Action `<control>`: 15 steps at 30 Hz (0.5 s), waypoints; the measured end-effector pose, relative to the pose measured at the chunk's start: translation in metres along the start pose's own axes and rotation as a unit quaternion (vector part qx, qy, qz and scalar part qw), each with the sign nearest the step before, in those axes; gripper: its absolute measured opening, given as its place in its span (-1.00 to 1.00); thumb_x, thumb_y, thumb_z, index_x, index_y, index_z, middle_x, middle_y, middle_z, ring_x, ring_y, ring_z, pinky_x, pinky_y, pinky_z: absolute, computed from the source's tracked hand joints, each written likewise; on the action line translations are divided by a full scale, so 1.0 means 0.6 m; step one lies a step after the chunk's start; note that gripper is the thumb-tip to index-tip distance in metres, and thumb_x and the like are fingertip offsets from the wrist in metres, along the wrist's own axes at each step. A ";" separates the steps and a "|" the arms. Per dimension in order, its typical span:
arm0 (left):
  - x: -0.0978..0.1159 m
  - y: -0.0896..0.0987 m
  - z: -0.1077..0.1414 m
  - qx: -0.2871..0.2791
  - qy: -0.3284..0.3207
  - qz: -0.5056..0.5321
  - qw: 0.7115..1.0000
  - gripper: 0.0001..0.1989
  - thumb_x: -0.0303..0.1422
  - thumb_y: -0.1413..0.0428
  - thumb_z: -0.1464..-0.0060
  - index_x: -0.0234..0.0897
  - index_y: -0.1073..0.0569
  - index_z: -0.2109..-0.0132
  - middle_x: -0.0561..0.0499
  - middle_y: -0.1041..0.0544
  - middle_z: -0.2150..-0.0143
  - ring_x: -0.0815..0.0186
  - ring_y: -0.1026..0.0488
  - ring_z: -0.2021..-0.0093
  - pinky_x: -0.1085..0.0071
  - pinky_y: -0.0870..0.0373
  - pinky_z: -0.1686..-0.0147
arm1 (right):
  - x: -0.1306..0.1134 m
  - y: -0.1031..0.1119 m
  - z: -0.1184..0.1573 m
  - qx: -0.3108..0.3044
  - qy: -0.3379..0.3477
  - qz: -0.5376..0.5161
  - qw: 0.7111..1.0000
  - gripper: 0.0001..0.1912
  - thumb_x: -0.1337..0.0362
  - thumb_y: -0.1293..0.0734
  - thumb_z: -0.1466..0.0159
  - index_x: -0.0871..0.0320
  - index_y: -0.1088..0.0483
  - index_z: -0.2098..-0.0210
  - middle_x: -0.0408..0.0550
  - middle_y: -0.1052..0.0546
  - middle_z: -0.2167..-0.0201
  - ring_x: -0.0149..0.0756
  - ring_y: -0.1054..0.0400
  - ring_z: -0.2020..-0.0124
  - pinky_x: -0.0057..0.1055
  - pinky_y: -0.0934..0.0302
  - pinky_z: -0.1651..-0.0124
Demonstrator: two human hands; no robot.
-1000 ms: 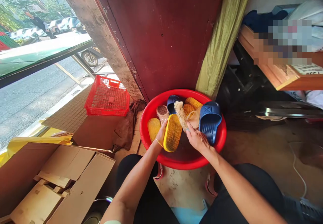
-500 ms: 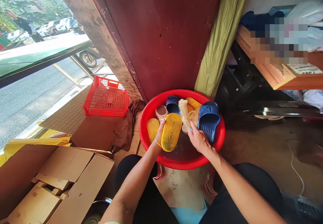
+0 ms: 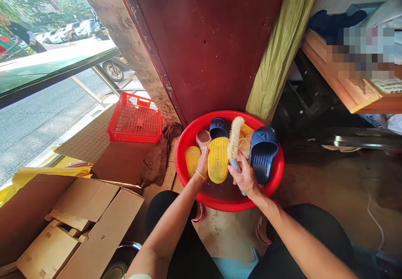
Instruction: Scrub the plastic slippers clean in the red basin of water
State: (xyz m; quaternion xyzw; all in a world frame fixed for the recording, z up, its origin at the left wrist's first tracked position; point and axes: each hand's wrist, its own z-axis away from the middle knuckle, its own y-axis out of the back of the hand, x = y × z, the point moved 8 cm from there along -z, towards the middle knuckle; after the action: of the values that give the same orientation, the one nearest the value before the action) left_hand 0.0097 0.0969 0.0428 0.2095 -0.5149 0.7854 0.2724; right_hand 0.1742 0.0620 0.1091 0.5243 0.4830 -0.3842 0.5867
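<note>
The right hand (image 3: 246,179) is clamped on the pale-blue handle of a bristle scrub brush (image 3: 235,138), bristles raised. The left hand (image 3: 202,166), apart from it, braces the edge of a sole-up yellow slipper (image 3: 217,160), steadying it inside a red plastic basin (image 3: 230,114).

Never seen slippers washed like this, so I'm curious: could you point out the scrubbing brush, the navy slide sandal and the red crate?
Scrubbing brush (image 3: 235,138): head view, on its pale bristles.
Navy slide sandal (image 3: 260,161): head view, on its ribbed footbed.
Red crate (image 3: 135,124): head view, on its mesh side.
</note>
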 end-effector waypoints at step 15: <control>-0.067 -0.014 0.026 -0.102 0.092 -0.152 0.979 -0.40 0.06 -0.21 -0.06 -0.28 -0.46 -0.09 -0.12 -0.61 0.11 0.08 -0.56 0.11 0.24 -0.46 0.07 | -0.034 -0.014 0.024 -0.006 0.157 0.150 0.976 -0.37 0.04 -0.14 -0.39 0.19 -0.14 -0.37 0.15 -0.52 -0.12 -0.06 -0.47 -0.08 -0.18 -0.37 -0.11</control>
State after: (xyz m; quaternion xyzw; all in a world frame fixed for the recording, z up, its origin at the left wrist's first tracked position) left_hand 0.0464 0.0770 0.0302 0.1832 -0.5269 0.6940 0.4552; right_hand 0.1638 0.0453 0.1268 0.6405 0.4874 -0.2020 0.5581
